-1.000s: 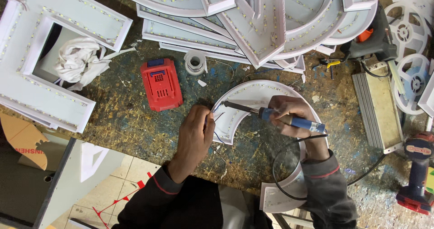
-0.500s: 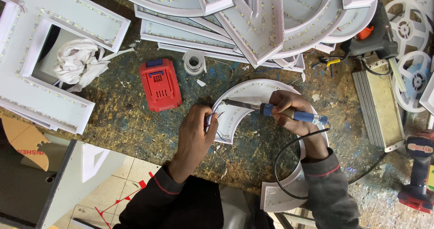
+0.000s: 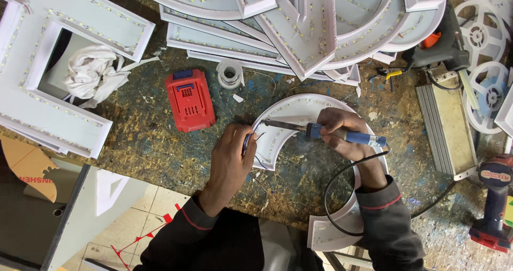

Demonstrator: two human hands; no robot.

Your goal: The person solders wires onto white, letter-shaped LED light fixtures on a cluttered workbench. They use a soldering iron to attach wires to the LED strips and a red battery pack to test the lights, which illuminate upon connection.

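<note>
A soldering iron [image 3: 326, 132] with a blue handle is gripped in the right hand [image 3: 347, 137], the fingers wrapped tightly around the handle and the metal tip directed leftward toward the end of a curved white letter shell [image 3: 299, 113] that lies on the worktop [image 3: 144, 148]. Thin wires [image 3: 250, 140] at that end of the shell are pinched between the fingers of the left hand [image 3: 230, 161], thumb and fingertips pressed together just beside the iron's tip. The letter shell is taken as the landmark: it arcs from the left hand up and round beneath the right hand, and its lower end is seen near the right sleeve at the worktop's front edge. A black cord [image 3: 342, 196] loops from the iron's handle across the lower part of the shell.

To the left of the shell a red battery pack [image 3: 189, 100] is laid flat, and a small spool of solder [image 3: 231, 73] stands above and left of it. Beyond the shell, a stack of white letter casings [image 3: 304, 25] lined with small lights is piled. To the right of the shell a ribbed metal box [image 3: 446, 124] is set, with white reels [image 3: 483, 97] farther right and a red cordless drill [image 3: 494, 201] lower right. Far left of the shell a crumpled white cloth [image 3: 91, 76] rests inside another large letter frame [image 3: 64, 68].
</note>
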